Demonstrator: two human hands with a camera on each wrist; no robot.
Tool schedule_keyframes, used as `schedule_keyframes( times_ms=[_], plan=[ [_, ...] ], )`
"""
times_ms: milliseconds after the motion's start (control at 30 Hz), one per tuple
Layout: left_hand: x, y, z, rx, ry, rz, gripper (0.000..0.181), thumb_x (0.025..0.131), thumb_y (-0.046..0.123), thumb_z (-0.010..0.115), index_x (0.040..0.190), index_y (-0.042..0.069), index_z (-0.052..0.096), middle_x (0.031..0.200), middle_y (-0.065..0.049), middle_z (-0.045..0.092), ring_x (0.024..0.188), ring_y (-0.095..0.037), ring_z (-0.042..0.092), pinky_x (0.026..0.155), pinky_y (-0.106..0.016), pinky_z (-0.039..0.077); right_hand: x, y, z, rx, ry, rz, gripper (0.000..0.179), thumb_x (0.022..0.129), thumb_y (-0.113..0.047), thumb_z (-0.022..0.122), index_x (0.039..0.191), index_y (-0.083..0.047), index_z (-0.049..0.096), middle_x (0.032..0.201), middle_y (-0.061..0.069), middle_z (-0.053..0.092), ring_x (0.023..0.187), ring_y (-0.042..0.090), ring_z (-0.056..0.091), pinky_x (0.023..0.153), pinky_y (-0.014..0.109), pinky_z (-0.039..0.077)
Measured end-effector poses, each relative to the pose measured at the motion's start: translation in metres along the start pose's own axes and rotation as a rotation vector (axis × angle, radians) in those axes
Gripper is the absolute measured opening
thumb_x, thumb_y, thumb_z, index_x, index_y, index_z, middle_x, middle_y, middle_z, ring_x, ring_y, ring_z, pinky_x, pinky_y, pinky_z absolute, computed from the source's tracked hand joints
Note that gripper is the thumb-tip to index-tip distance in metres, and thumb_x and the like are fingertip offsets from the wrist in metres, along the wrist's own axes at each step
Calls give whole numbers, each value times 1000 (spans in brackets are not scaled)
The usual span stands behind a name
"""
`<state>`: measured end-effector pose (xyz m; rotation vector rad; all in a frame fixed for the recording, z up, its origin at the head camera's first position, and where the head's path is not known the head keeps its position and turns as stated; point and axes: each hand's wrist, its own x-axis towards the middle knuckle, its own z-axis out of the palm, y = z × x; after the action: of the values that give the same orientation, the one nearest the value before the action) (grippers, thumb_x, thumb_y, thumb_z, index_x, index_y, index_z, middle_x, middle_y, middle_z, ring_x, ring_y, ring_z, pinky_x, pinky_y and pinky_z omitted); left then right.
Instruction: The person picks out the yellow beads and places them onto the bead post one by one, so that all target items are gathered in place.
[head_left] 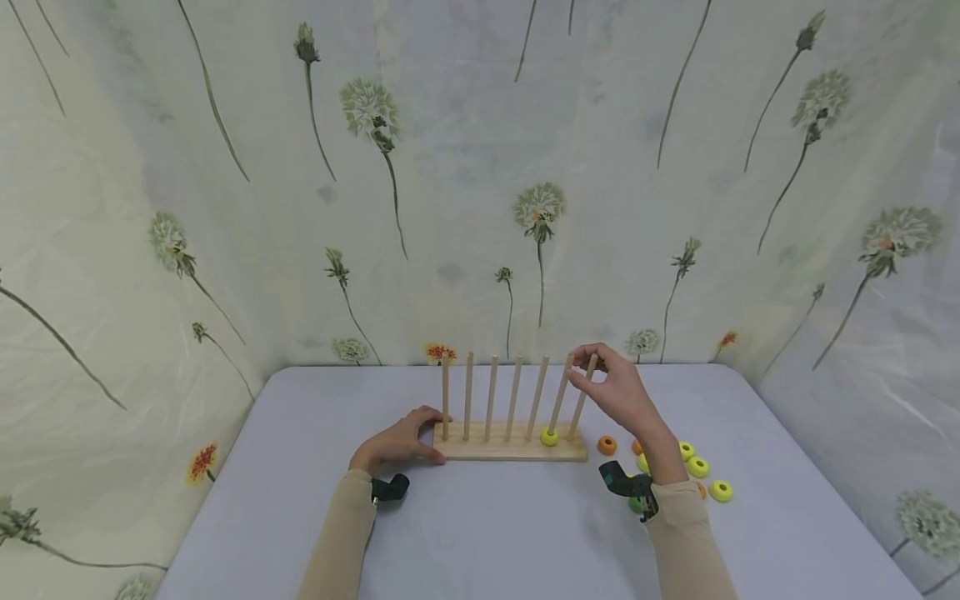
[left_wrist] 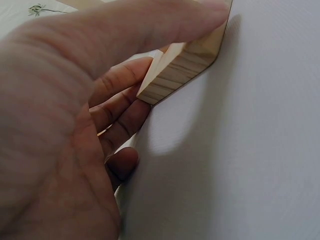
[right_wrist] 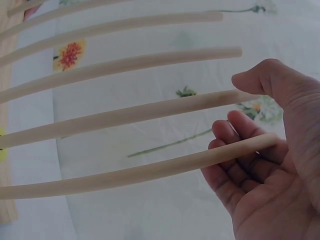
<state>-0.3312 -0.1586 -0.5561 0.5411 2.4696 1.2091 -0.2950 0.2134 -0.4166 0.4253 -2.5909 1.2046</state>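
A wooden peg rack with a row of several upright dowels stands on the table. My left hand holds the rack's left end, thumb along the front and fingers behind; the left wrist view shows the end of the base between them. One yellow ring sits at the bottom of the second dowel from the right. Around the tops of the two rightmost dowels is my right hand, its thumb and loosely bent fingers apart, with no ring between them. The rightmost dowel passes in front of those fingers.
Loose rings lie on the table right of the rack: an orange ring near its corner, several yellow ones such as the yellow ring, and a green ring partly hidden by the right wrist camera. A flower-patterned cloth hangs behind.
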Motion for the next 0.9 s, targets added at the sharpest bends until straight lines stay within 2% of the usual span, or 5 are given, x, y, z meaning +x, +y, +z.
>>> schedule_keyframes(
  times_ms=[100,367,600,900],
  plan=[
    [0,0,0,1,-1,0,75,69,37,86,133,17,52,141,-5,44,139,-26,33,115,-52,24,0,0,0,5,2,3,35,90,-35,68,114,-13,57,112,15,61,105,31,56,94,50,45],
    [-2,2,0,-3,-3,2,74,70,35,86,133,17,52,141,-4,44,139,-25,33,116,-51,24,0,1,1,10,9,7,35,89,-35,68,114,-13,57,107,6,59,104,30,55,94,47,44],
    [-2,2,0,-8,0,3,72,69,34,86,131,17,53,139,-4,46,137,-26,34,115,-52,24,1,1,-2,28,12,14,43,89,-38,69,120,-11,55,117,12,60,113,29,53,102,53,41],
    [-1,2,0,-5,1,1,72,69,35,86,131,19,53,140,-4,45,138,-26,33,116,-52,24,-1,-1,-10,56,41,-1,54,87,-42,69,129,-11,51,126,11,57,120,28,52,102,51,42]
  ],
)
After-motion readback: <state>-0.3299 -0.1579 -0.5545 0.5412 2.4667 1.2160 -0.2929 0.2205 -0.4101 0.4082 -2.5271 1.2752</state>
